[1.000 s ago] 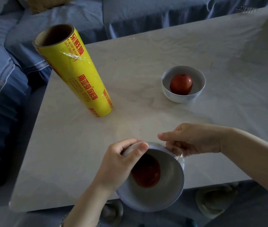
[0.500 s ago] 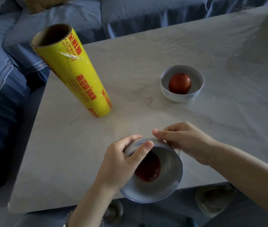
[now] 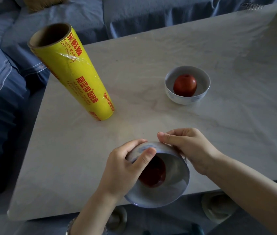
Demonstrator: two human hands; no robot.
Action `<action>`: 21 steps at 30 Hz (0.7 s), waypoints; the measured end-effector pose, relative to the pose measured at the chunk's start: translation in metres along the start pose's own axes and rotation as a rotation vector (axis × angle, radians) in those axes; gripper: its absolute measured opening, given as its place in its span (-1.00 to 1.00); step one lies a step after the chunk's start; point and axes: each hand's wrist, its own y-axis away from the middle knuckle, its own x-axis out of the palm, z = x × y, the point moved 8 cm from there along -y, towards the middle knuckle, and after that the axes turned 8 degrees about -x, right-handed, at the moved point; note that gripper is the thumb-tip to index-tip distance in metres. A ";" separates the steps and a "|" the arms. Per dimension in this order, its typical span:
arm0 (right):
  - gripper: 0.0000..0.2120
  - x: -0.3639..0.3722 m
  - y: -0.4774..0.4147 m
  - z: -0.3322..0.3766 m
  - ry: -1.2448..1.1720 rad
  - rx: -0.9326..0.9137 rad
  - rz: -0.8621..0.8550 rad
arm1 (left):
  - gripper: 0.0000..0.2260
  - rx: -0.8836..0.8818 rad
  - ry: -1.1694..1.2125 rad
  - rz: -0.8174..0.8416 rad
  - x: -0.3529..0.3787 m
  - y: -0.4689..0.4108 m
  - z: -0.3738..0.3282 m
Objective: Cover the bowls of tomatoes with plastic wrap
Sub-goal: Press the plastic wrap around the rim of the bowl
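A white bowl (image 3: 171, 189) with a red tomato (image 3: 154, 173) inside is tilted toward me at the table's near edge, with clear plastic wrap stretched over its mouth. My left hand (image 3: 124, 168) grips the bowl's far left rim, thumb over the wrap. My right hand (image 3: 188, 150) curls around the far right side of the bowl and presses the wrap against its wall. A second white bowl (image 3: 173, 94) with a tomato (image 3: 185, 85) stands uncovered farther back on the right. A yellow roll of plastic wrap (image 3: 73, 77) stands upright at the left.
The pale marble table (image 3: 202, 53) has a blue sofa (image 3: 134, 16) behind it and to its left. Slippers (image 3: 217, 207) lie on the floor under the near edge.
Both hands have shifted up along the near bowl's far rim, and the bowl has tipped a little more toward me. The roll and far bowl have stayed put.
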 end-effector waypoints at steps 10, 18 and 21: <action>-0.81 -0.003 -0.005 0.010 0.260 -0.085 -0.007 | -0.66 -0.031 0.072 -0.015 0.001 0.003 0.000; -0.88 -0.012 -0.014 0.010 0.503 -0.202 0.017 | -0.68 -0.062 0.218 0.004 0.001 0.006 0.008; -0.79 -0.024 -0.003 0.042 0.500 -0.495 -0.058 | -0.65 -0.046 0.256 0.000 -0.003 0.004 0.008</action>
